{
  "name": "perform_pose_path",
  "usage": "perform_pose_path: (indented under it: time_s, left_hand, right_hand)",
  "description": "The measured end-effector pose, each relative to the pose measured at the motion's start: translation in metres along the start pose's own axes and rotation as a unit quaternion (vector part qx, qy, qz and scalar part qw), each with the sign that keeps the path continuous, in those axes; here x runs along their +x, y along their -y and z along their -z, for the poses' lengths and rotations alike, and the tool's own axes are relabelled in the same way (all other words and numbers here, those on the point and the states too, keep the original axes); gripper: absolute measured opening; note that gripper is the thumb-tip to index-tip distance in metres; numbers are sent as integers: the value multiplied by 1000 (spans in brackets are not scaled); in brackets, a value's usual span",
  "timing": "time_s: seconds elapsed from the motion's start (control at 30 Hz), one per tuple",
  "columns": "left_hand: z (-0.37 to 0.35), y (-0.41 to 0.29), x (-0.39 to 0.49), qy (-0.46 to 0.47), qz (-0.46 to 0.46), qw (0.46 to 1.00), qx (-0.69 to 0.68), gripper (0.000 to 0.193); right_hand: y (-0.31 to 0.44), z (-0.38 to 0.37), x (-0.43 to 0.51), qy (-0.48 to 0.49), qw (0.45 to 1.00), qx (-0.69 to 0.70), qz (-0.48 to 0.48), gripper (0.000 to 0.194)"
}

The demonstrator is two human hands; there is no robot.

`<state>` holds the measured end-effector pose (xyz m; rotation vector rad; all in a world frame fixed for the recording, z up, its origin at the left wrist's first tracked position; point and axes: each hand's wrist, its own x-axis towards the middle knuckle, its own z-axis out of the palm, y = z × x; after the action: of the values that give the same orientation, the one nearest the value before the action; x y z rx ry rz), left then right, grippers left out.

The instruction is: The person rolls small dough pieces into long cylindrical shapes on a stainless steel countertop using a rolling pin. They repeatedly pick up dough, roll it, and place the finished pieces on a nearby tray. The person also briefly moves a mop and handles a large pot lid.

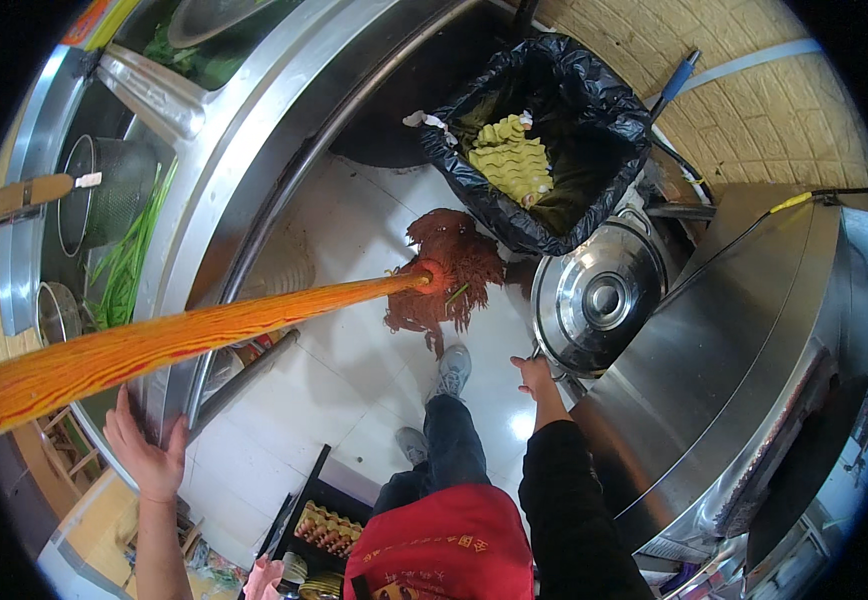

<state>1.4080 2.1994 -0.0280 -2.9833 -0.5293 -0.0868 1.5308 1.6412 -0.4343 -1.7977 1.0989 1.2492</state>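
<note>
My left hand [145, 454] rests with spread fingers on the corner of the stainless steel sink [160, 405]. Above it, the orange mop handle [201, 337] slants across the view and leans over the sink's edge. Its reddish-brown mop head [445, 262] lies on the white tiled floor, with a green scrap on it. At the lower right of the lidded steel pot [603, 296], my right hand [535, 375] is at a side handle, fingers partly curled; whether it grips the handle cannot be told. Beside the pot stands a bin with a black liner [576, 225], holding a yellow-green wavy tray.
Green stalks [130, 262] and a wire strainer [108, 195] are in the sink. A steel counter [734, 315] stands at the right, a cable across it. Below are egg trays [329, 529] on a dark shelf. A brick-patterned wall [749, 105] rises behind the bin.
</note>
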Motion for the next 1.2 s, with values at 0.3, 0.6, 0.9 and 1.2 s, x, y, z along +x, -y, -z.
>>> perform_pose_path:
  time_s: [0.3, 0.6, 0.9, 1.2]
  left_hand:
    - [1, -1, -1, 15, -4, 1000, -5, 91]
    - [7, -14, 5, 20, -10, 999, 29, 91]
    - [5, -22, 14, -15, -31, 999, -6, 83]
    - [0, -13, 5, 101, 85, 989, -70, 83]
  right_hand:
    - [-3, -5, 2, -23, 999, 29, 5, 68]
    - [32, -46, -72, -201, 960, -90, 172, 69]
    - [194, -188, -285, -30, 699, -44, 713, 60]
    - [217, -171, -359, 2, 783, 39, 620, 23]
